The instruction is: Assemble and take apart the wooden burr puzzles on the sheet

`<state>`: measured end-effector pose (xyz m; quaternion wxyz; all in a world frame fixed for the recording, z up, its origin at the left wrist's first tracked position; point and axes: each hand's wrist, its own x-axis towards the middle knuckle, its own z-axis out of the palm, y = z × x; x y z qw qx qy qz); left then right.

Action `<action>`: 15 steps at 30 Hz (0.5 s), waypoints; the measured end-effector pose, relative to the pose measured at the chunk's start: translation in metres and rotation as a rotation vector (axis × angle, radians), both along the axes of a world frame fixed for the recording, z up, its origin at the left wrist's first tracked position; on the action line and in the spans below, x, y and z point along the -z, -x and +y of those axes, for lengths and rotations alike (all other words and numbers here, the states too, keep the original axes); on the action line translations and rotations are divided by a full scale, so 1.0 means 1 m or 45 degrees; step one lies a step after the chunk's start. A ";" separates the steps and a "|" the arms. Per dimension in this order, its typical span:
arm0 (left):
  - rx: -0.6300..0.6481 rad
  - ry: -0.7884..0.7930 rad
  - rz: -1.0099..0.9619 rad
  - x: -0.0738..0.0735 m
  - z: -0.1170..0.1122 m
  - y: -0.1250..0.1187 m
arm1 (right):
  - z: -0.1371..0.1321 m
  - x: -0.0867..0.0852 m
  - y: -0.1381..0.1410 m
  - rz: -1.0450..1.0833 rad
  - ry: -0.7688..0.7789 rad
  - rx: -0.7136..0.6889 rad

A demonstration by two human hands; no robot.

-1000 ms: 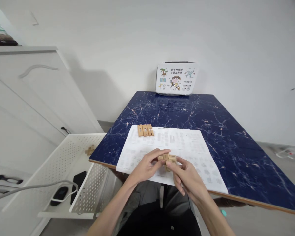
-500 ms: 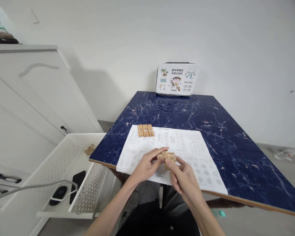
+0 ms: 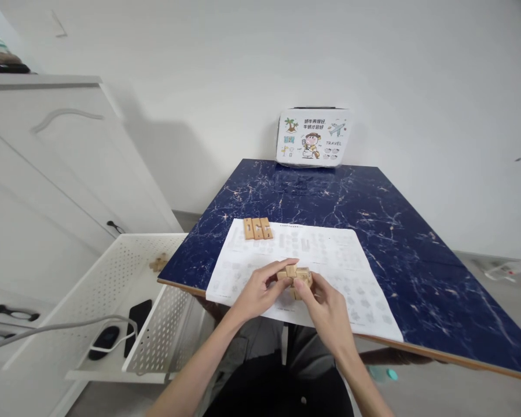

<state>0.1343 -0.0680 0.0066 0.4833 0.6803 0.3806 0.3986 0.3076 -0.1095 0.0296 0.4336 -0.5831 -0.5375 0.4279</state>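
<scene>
Between my two hands is a wooden burr puzzle (image 3: 292,271) made of interlocking blocks, held just above the printed sheet. My left hand (image 3: 260,291) grips its left side, thumb in front and fingers behind. From the right, my right hand (image 3: 325,301) pinches it with the thumb pressed on its front face. Parts of the puzzle are hidden by my fingers. Three flat wooden pieces with cut-outs (image 3: 257,229) lie side by side on the upper left of the paper sheet (image 3: 282,246), which carries faint diagrams.
The blue marbled table (image 3: 312,197) has a white cartoon-printed case (image 3: 312,138) at its back, against the wall. Left of the table, a white perforated tray (image 3: 156,336) holds another wooden puzzle (image 3: 158,263), a black phone-like slab (image 3: 138,324) and a dark rounded device (image 3: 105,342) beside a cable.
My right hand has shifted its hold, its fingers now more wrapped behind the puzzle's right side. The left hand and puzzle stay nearly in place.
</scene>
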 end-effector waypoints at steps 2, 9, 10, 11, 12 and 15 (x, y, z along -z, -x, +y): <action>-0.007 0.003 0.010 -0.001 -0.001 0.000 | 0.001 0.001 0.001 0.068 0.024 -0.010; -0.004 0.000 0.036 -0.001 0.000 0.002 | 0.004 0.004 -0.002 0.348 0.138 -0.155; -0.011 -0.012 0.051 -0.001 0.000 0.001 | 0.005 0.005 -0.003 0.350 0.140 -0.159; -0.023 -0.030 0.068 -0.001 0.000 0.001 | 0.006 0.007 -0.003 0.330 0.144 -0.151; -0.037 -0.049 0.084 0.000 0.000 0.000 | 0.007 0.009 -0.004 0.295 0.146 -0.136; -0.077 -0.086 0.110 0.001 0.000 -0.001 | 0.008 0.011 -0.004 0.209 0.141 -0.101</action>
